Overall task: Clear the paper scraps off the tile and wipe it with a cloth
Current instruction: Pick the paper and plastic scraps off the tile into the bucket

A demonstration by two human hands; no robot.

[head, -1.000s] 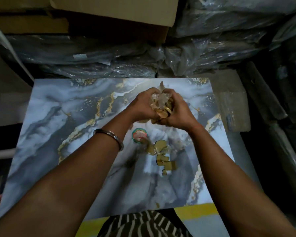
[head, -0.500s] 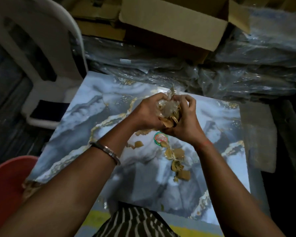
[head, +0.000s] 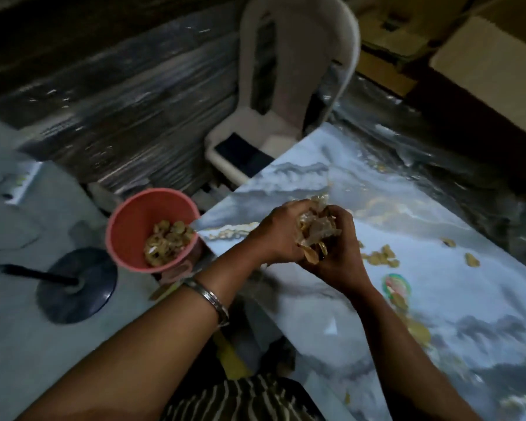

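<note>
Both hands are clenched together around one bundle of paper scraps [head: 315, 230]. The left hand [head: 281, 235] curls over the bundle from the bucket side; the right hand [head: 339, 250] cups it from the other side and from below. The bundle is held above the tile [head: 438, 299], near the tile edge that faces the pink bucket [head: 128, 226].

Change since the earlier pictures: one second ago the view looked straight down on the tile, and the hands gripped the bundle over its middle. The view has since swung toward the bucket, which was out of sight before and now shows in full just beside the tile's edge. The grip on the bundle is unchanged. The bucket already holds a heap of scraps [head: 167, 243].

Meaning for the task: the gathered bundle is judged to be on its way to the bucket, so the step in hand is disposal of one handful, not collection.

Clearing is not complete. Loose scraps [head: 380, 258] lie on the tile on the side of the hands away from the bucket, and more lie further along, past a round sticker [head: 397, 288]. No cloth is visible, so wiping is judged not yet begun.

A white plastic chair [head: 286, 86] stands beyond the bucket. A dark round stand base [head: 76, 287] rests on the floor on the bucket's near side.
</note>
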